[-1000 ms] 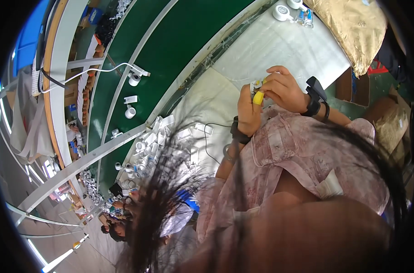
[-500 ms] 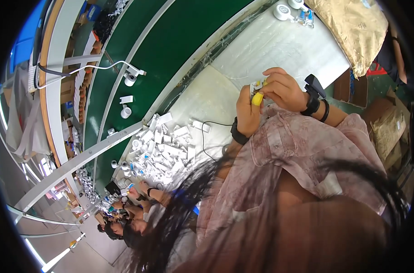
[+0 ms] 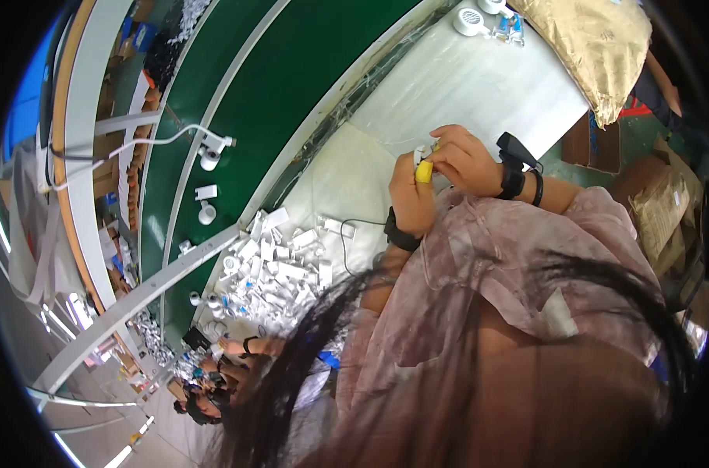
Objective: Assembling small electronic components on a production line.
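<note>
Both hands, left hand [image 3: 411,201] and right hand [image 3: 465,160], pinch a yellow part [image 3: 423,171].

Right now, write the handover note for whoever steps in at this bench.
Left hand: shut on a small yellow part, held up over the white bench.
Right hand: fingers pinch a small white piece at the yellow part's top.
Supply: heap of white parts on the bench to the left.
Green conveyor: a few white pieces on it.
Done: not countable from here.
Left: the piece in hand, and the heap.
</note>
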Action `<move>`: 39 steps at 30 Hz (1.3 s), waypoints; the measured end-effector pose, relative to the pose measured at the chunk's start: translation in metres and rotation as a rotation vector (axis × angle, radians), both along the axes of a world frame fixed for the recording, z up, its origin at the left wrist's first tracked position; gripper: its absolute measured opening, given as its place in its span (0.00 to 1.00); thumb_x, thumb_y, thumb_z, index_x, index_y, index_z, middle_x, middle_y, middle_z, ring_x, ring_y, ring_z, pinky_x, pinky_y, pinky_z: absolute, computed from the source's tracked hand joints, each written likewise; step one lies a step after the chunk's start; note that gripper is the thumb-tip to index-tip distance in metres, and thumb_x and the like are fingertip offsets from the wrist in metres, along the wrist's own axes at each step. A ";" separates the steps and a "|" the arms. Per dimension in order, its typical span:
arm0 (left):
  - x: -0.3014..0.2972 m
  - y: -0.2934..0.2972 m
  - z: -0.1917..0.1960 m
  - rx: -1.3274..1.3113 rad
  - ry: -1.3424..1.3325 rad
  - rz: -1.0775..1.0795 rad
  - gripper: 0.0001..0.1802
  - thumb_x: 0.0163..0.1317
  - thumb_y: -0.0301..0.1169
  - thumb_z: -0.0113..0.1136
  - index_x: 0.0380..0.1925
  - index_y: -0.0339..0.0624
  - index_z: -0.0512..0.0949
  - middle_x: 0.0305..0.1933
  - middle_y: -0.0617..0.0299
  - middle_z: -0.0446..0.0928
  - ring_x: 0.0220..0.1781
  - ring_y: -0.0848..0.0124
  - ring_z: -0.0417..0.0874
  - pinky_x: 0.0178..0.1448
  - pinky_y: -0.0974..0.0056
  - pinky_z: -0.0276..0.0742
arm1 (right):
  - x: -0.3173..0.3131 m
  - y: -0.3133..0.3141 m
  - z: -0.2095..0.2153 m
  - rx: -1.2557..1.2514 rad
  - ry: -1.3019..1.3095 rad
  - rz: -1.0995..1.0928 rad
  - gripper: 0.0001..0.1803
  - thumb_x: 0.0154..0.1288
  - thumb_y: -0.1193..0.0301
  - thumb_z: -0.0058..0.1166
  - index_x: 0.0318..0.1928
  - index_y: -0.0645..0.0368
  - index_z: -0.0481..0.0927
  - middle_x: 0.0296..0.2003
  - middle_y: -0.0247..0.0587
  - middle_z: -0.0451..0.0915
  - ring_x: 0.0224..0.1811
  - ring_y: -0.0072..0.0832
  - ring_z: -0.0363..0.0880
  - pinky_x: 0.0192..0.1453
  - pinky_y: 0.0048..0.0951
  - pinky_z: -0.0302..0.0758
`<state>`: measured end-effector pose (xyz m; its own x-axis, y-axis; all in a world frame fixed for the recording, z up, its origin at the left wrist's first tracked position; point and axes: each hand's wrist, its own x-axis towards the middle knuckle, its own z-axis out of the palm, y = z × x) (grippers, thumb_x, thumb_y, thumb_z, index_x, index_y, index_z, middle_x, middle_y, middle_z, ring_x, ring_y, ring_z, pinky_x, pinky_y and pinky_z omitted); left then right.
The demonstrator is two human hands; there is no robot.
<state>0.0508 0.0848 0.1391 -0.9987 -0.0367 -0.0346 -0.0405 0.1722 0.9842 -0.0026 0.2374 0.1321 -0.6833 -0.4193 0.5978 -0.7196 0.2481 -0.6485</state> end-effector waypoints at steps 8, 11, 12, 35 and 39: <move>-0.082 -0.062 -0.025 0.196 -0.241 0.072 0.13 0.72 0.34 0.40 0.43 0.39 0.72 0.27 0.62 0.75 0.20 0.76 0.75 0.21 0.70 0.73 | -0.063 0.032 -0.018 0.194 -0.278 0.028 0.15 0.57 0.78 0.59 0.45 0.58 0.77 0.43 0.45 0.77 0.43 0.44 0.77 0.47 0.39 0.74; -0.120 -0.100 -0.035 0.215 -0.107 0.204 0.16 0.71 0.36 0.43 0.53 0.39 0.67 0.31 0.57 0.77 0.19 0.74 0.76 0.20 0.69 0.76 | -0.111 0.077 -0.063 0.279 -0.117 -0.375 0.17 0.56 0.78 0.56 0.48 0.57 0.77 0.45 0.44 0.77 0.47 0.42 0.76 0.50 0.38 0.73; -0.128 -0.115 -0.041 0.158 -0.073 0.274 0.19 0.71 0.36 0.43 0.58 0.39 0.64 0.32 0.56 0.77 0.18 0.74 0.76 0.17 0.69 0.74 | -0.129 0.095 -0.075 0.324 -0.018 -0.501 0.17 0.56 0.78 0.55 0.48 0.57 0.77 0.46 0.42 0.77 0.49 0.41 0.76 0.51 0.39 0.71; -0.008 -0.036 -0.083 0.167 -0.329 0.084 0.16 0.69 0.24 0.47 0.55 0.37 0.70 0.53 0.57 0.76 0.44 0.72 0.81 0.43 0.71 0.76 | -0.148 0.143 -0.003 -0.211 -0.682 -0.370 0.14 0.72 0.64 0.51 0.44 0.64 0.77 0.35 0.36 0.82 0.42 0.24 0.83 0.49 0.22 0.76; -0.012 -0.009 -0.040 -0.205 0.148 0.016 0.24 0.65 0.28 0.55 0.60 0.35 0.65 0.58 0.51 0.73 0.56 0.60 0.75 0.56 0.59 0.72 | -0.098 0.106 0.024 -0.354 -0.865 -0.164 0.11 0.71 0.67 0.51 0.44 0.63 0.77 0.36 0.34 0.80 0.41 0.24 0.83 0.50 0.22 0.74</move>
<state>0.0390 0.0759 0.0991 -0.9916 -0.0435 0.1221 0.0976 0.3689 0.9243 -0.1002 0.3438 0.1563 -0.9829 -0.1702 -0.0699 0.0725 -0.0095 -0.9973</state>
